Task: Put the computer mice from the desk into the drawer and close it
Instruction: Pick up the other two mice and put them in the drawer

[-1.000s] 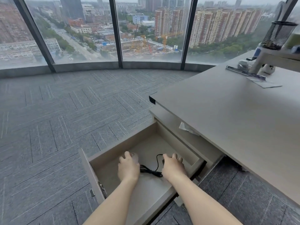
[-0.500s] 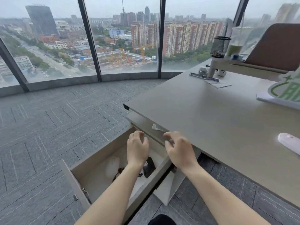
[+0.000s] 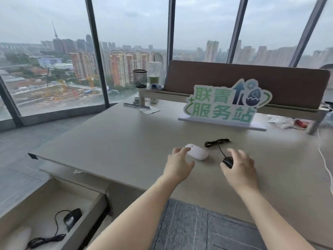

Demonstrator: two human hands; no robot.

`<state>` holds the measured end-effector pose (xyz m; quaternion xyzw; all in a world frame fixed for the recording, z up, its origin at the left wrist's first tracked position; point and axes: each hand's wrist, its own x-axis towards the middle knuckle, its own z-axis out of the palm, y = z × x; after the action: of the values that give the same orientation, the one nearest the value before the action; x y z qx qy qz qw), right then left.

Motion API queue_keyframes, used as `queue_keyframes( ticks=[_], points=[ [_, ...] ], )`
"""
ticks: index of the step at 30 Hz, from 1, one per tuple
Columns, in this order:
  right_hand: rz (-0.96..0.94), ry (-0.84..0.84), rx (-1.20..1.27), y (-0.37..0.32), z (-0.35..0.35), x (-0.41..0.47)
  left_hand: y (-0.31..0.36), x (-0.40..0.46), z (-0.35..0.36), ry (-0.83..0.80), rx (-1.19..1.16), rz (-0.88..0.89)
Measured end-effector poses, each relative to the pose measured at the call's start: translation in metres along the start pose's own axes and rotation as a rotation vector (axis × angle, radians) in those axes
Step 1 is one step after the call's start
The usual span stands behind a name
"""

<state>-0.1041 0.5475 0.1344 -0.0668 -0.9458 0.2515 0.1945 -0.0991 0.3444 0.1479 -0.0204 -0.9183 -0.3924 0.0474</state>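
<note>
A white mouse [image 3: 197, 152] lies on the beige desk [image 3: 126, 138]. My left hand [image 3: 178, 166] hovers at its near left side, fingers spread, fingertips at its edge. A black wired mouse [image 3: 227, 161] lies to the right with its cable bundle [image 3: 217, 142] behind it. My right hand [image 3: 239, 166] is open over it, partly covering it. The open drawer [image 3: 90, 201] at lower left holds a black wired mouse [image 3: 72, 218] and a white mouse [image 3: 16, 237] at the frame's edge.
A green and white sign [image 3: 223, 105] stands behind the mice. A brown partition [image 3: 252, 82] and a raised shelf with a mesh pen cup [image 3: 140, 78] and a cup [image 3: 154, 74] line the back. Plastic wrap [image 3: 284, 121] and a white cable [image 3: 324, 159] lie right.
My hands left the drawer, where two mice now lie, and rose to the desk top. The view swung right, and both hands now reach over the two mice on the desk.
</note>
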Motion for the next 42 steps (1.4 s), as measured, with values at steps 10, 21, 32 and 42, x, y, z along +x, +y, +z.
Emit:
queue_keyframes(
  ticks=[10,21,32,42],
  points=[
    [0.03,-0.073,0.106,0.043,0.011,0.009,0.041,0.067,0.07,-0.058,0.375,-0.14],
    [-0.083,0.042,0.278,0.02,0.007,-0.003,0.006,0.042,0.038,0.184,0.283,-0.124],
    [-0.312,-0.146,0.947,-0.185,-0.029,-0.084,-0.103,-0.12,-0.156,0.67,0.029,-0.134],
    [-0.397,-0.708,0.922,-0.299,0.098,-0.221,-0.253,-0.246,-0.224,0.611,0.235,-0.775]
  ],
)
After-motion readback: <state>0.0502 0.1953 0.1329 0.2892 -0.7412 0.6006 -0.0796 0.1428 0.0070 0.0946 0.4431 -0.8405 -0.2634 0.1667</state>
